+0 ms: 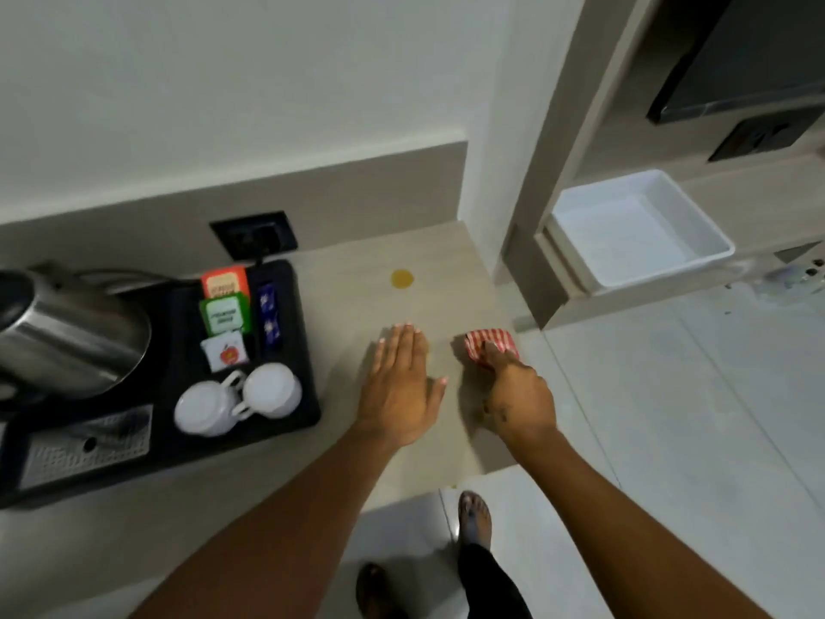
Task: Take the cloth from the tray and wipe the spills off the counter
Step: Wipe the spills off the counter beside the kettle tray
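Observation:
A red-and-white striped cloth (489,343) lies bunched on the beige counter (428,261) near its right edge. My right hand (518,393) grips the cloth's near side and presses it onto the counter. A round yellow spill (402,279) sits on the counter further back, clear of the cloth. Flat on the counter, palm down with fingers together, rests my left hand (402,386), to the left of the cloth and holding nothing. The white tray (705,234) stands on a lower shelf at the right with nothing inside.
A black tray (303,350) at the left holds a steel kettle (67,332), tea sachets (223,314) and two white cups (236,397). A wall socket (254,236) sits behind it. The counter ends right of the cloth; tiled floor and my feet lie below.

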